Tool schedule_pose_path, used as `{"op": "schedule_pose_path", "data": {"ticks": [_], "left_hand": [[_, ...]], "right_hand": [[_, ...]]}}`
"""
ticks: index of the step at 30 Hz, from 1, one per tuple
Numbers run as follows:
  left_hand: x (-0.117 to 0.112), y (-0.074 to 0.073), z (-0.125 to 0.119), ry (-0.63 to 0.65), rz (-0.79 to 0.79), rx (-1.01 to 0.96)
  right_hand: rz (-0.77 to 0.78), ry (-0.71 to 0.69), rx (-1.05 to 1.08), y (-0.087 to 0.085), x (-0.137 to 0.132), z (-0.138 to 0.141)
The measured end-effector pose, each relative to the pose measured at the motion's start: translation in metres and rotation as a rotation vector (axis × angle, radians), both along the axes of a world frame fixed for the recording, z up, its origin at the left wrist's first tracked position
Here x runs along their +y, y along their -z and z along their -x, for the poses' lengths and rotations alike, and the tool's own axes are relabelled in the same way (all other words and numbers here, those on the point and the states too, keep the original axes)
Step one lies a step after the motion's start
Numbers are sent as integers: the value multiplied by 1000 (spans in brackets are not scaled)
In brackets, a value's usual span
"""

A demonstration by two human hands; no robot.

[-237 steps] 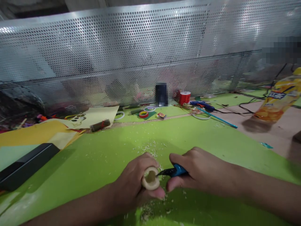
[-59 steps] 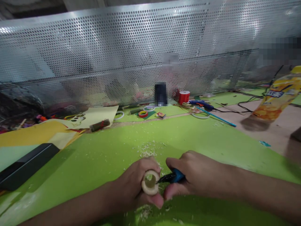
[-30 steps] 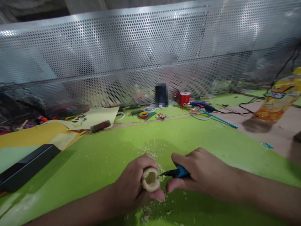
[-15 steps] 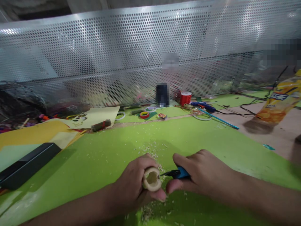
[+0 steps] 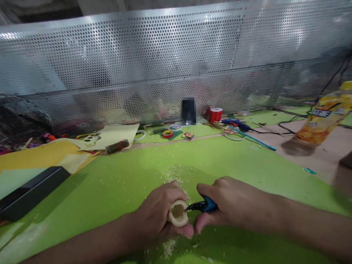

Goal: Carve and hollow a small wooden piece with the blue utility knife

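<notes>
My left hand (image 5: pixel 165 207) is wrapped round a pale, thick-walled hollow cup (image 5: pixel 183 220), which looks like wood or bamboo. Its open mouth faces me, and the fingers hide its outer side. In my closed right hand (image 5: pixel 222 203) is a blue-handled tool (image 5: pixel 210 204) with a narrow, pointed black end. That point meets the right side of the cup's rim. Whether it is a blade or a pair of jaws, I cannot tell. Pale shavings (image 5: pixel 172 176) lie on the green mat (image 5: pixel 132 165) beyond and below my hands.
A black box (image 5: pixel 35 189) and yellow paper (image 5: pixel 35 154) lie on the left. Farther back are a dark tube (image 5: pixel 117 146), red tape (image 5: pixel 167 134), a red spool (image 5: pixel 215 114) and a blue glue gun (image 5: pixel 236 124). A drink bottle (image 5: pixel 321 121) stands right, before the perforated metal screen (image 5: pixel 154 66).
The tool's point has moved from just beside the rim to touching it. My right hand has shifted slightly left, and the cup sits a little lower in view.
</notes>
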State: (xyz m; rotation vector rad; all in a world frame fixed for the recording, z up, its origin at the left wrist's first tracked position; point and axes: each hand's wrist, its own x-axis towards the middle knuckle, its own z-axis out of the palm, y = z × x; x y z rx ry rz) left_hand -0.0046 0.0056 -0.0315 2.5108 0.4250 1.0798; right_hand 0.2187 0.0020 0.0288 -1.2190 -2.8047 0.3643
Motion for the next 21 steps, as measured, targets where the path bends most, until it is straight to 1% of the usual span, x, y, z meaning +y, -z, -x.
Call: {"op": "schedule_pose_path", "data": {"ticks": [2, 5, 8, 12, 18, 21], "left_hand": [[0, -1, 1, 35, -2, 29], [1, -1, 1, 66, 1, 42], [3, 3, 2, 85, 21, 4], [5, 8, 2, 96, 54, -44], [2, 5, 1, 51, 46, -10], [1, 5, 1, -2, 37, 3]], "right_hand": [[16, -52, 13, 1, 2, -1], [26, -89, 20, 4, 4, -1], [35, -101, 40, 6, 7, 0], [96, -138, 96, 9, 12, -1], [133, -183, 150, 10, 19, -6], [104, -133, 122, 6, 17, -7]]}}
